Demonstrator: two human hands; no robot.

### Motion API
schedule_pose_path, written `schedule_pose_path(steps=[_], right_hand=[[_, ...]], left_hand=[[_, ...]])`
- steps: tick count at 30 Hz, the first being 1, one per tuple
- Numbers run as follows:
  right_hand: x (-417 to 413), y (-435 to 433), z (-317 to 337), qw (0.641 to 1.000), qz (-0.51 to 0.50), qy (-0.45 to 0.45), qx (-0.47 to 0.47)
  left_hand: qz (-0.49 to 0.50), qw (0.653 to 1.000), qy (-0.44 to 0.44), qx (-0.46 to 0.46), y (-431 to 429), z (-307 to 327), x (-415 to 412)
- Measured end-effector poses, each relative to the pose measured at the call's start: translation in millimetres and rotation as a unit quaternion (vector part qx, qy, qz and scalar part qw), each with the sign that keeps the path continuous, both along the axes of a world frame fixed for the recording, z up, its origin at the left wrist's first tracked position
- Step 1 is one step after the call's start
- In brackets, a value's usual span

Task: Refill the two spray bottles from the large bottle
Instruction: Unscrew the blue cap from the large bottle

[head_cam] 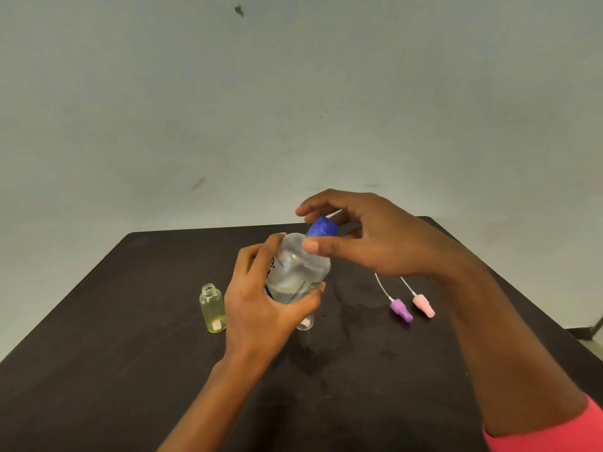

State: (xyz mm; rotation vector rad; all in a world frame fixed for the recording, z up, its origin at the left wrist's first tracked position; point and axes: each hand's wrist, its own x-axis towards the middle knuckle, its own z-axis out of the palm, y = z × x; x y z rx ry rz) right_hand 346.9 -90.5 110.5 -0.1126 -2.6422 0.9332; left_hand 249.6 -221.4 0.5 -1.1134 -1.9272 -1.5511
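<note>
Item: large bottle [298, 272], clear, part full, tilted above surface [130, 370], left hand [261, 308] clamped round body. Blue cap [322, 227]: right hand [375, 236] curled round it. Step judged: uncapping. Advice: steady body, turn cap only, keep neck up. Yellow spray bottle [212, 308] open, near left; second small bottle [306, 322] half hidden behind left hand

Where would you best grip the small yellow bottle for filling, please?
Grip the small yellow bottle round its cylindrical body, from its left: it stands upright with an open neck that must stay clear, and the left hand on the large bottle crowds its right.
</note>
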Motion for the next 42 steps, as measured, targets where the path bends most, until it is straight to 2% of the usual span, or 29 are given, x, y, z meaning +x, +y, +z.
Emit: schedule_pose_path(steps=[2,4,10,13,16,18,23,26,30,34,37,39,42], right_hand=[[-2.2,-3.2,0.9,0.993,-0.063,-0.003,0.096],[-2.3,-4.7,1.2,0.988,-0.069,-0.006,0.139],[-3.2,0.1,-1.4,0.996,0.014,-0.027,0.087],[-4.4,-2.7,-4.8,0.998,0.009,-0.02,0.059],[-8.2,-6.0,-7.9,0.989,-0.066,-0.006,0.135],[-9.5,-7.5,-8.6,0.98,-0.082,0.003,0.181],[-5.1,-1.6,-7.9,0.994,-0.004,-0.017,0.105],[-3.1,-1.2,-8.5,0.997,-0.021,-0.037,0.067],[-5.6,-2.4,-8.7,0.99,-0.08,-0.012,0.116],[-3.4,-1.6,-8.2,0.992,-0.016,-0.033,0.12],[-1.6,2.1,-9.0,0.995,0.016,-0.044,0.082],[-2.2,1.2,-9.9,0.998,-0.002,-0.037,0.058],[-4.7,-0.4,-10.3,0.992,-0.057,-0.026,0.114]], left_hand=[[0.009,1.0,0.007,-0.005,0.7,-0.1,-1.0],[0.014,1.0,0.011,-0.011,0.9,-0.6,-2.3],[0.022,1.0,0.01,-0.013,-2.3,-5.7,-5.1],[0.021,1.0,0.008,-0.012,-2.8,-5.3,-5.0],[0.019,1.0,0.01,-0.009,-1.4,-5.0,-4.4],[0.02,1.0,0.014,-0.01,0.0,-5.7,-4.3],[0.018,1.0,0.013,-0.011,-0.3,-7.6,-4.3],[0.019,1.0,0.012,-0.01,-0.7,-8.5,-4.2],[0.026,0.999,0.01,-0.024,0.7,-10.2,-4.4],[0.021,0.999,0.005,-0.027,-0.2,-13.1,-5.2],[0.015,1.0,-0.001,-0.021,-0.6,-13.5,-5.0],[0.013,1.0,-0.002,-0.015,-0.2,-11.7,-4.1],[0.013,1.0,0.003,-0.016,2.1,-9.8,-3.8]])
